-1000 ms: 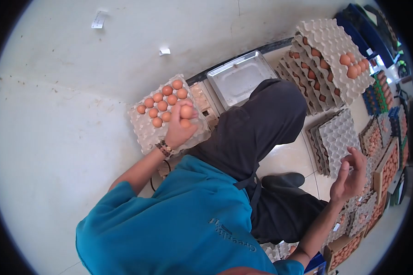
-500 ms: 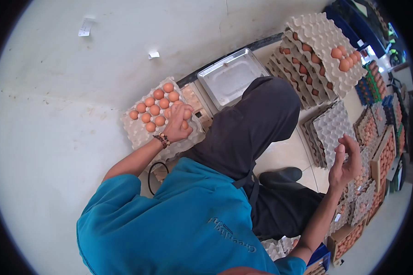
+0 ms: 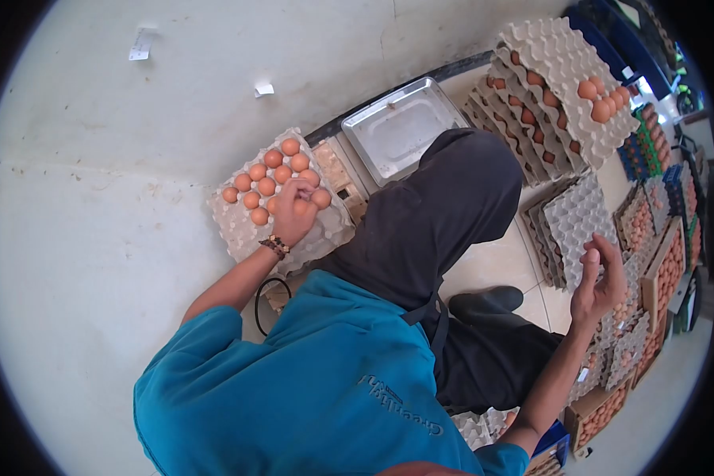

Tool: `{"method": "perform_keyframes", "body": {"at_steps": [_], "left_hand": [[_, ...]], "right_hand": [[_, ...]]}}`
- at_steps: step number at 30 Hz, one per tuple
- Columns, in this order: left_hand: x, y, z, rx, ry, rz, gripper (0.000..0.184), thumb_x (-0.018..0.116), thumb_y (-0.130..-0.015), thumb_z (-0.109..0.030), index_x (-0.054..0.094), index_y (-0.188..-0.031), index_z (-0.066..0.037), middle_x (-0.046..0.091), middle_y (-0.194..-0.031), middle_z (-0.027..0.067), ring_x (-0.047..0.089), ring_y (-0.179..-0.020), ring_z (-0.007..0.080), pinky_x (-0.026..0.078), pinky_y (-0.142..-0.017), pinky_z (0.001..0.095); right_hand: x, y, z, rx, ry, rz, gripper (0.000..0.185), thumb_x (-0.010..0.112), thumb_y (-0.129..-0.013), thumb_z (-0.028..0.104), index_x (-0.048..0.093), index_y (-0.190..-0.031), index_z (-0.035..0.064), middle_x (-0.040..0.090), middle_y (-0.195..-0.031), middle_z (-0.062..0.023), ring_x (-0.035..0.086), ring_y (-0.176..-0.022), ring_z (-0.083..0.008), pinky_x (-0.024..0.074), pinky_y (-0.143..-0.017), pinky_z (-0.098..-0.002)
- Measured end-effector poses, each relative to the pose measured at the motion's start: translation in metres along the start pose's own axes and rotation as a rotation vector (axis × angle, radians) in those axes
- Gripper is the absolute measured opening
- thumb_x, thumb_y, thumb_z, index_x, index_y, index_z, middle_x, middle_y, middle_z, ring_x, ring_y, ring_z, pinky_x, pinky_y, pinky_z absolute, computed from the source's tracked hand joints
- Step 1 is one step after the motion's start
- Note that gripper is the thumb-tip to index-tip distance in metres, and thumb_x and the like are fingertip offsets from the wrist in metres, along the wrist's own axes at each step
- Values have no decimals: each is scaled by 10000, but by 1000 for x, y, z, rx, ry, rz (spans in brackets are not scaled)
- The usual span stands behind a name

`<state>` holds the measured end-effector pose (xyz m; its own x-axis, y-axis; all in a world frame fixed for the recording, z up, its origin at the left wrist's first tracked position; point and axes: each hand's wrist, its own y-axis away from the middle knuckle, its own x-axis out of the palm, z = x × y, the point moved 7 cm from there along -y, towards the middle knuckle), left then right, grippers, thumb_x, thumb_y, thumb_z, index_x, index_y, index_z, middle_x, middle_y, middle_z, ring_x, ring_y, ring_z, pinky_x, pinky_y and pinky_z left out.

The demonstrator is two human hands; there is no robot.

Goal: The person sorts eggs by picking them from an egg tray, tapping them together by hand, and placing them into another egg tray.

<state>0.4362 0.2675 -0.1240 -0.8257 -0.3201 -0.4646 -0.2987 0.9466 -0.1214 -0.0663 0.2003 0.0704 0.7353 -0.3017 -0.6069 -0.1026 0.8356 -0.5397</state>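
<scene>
My left hand [image 3: 295, 219], with a beaded bracelet at the wrist, is over a grey egg tray [image 3: 232, 228] at the left. Its fingers curl round a brown egg [image 3: 300, 207], which they partly hide. Just to the right of these fingers, another egg [image 3: 320, 198] sits in the tray. Several more brown eggs fill rows towards the tray's upper side, while its lower side shows bare cups. My right hand [image 3: 600, 284] is raised at the right, open and holding nothing, with its fingers slightly bent beside a stack of grey trays [image 3: 581, 226].
A shiny metal tray [image 3: 401, 131] lies beyond my bent knee. Tall stacked egg trays [image 3: 567, 67] stand at the upper right, eggs on top. Wooden crates of eggs [image 3: 665, 266] line the far right. A black cable [image 3: 259, 308] loops below the left tray.
My left hand has moved slightly left over the tray. The egg formerly under its fingertips now sits uncovered in the tray. My right hand stays raised and open.
</scene>
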Motion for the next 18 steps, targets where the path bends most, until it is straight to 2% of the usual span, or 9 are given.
{"method": "perform_keyframes", "body": {"at_steps": [3, 6, 9, 12, 15, 18], "left_hand": [[-12, 3, 18, -106, 84, -61, 223, 623, -716, 3, 583, -923, -72, 571, -997, 82, 541, -932, 272, 415, -898, 402], [-8, 4, 1, 218, -465, -51, 201, 622, -734, -34, 599, -925, -92, 556, -972, 71, 516, -906, 270, 383, -835, 400], [-2, 7, -6, 305, -628, -133, 204, 609, -742, -56, 604, -939, -108, 549, -969, 66, 495, -911, 276, 350, -801, 388], [-4, 8, -2, 229, -711, -188, 259, 591, -741, -37, 611, -989, -108, 567, -1020, 66, 495, -987, 289, 358, -848, 402], [-5, 3, -20, 344, -616, -112, 305, 621, -749, -55, 612, -1050, -98, 592, -1059, 80, 520, -1012, 297, 374, -879, 408], [5, 1, -29, 294, -490, 92, 342, 674, -745, -83, 611, -1081, -79, 611, -1072, 103, 550, -1003, 324, 407, -884, 425]], "right_hand": [[0, 2, -2, 35, -10, 7, 198, 569, -946, 70, 669, -1066, -53, 651, -810, -124, 593, -686, -164, 464, -645, -269], [0, 2, -1, 45, -17, 16, 206, 555, -950, 66, 669, -1074, -54, 649, -812, -122, 586, -683, -164, 463, -638, -268], [-2, 3, -3, 83, -59, 8, 232, 540, -968, 96, 669, -1087, -55, 644, -817, -124, 586, -687, -166, 466, -639, -267], [-1, 3, -5, 87, -99, 15, 268, 520, -991, 139, 667, -1099, -57, 640, -824, -126, 584, -691, -166, 469, -634, -263], [-4, 5, -5, 83, -75, 9, 302, 501, -1008, 175, 667, -1103, -57, 638, -829, -127, 582, -693, -165, 469, -622, -262], [-9, 5, -7, 88, -76, -10, 280, 516, -1000, 152, 672, -1100, -59, 647, -840, -132, 598, -713, -171, 483, -625, -266]]}}
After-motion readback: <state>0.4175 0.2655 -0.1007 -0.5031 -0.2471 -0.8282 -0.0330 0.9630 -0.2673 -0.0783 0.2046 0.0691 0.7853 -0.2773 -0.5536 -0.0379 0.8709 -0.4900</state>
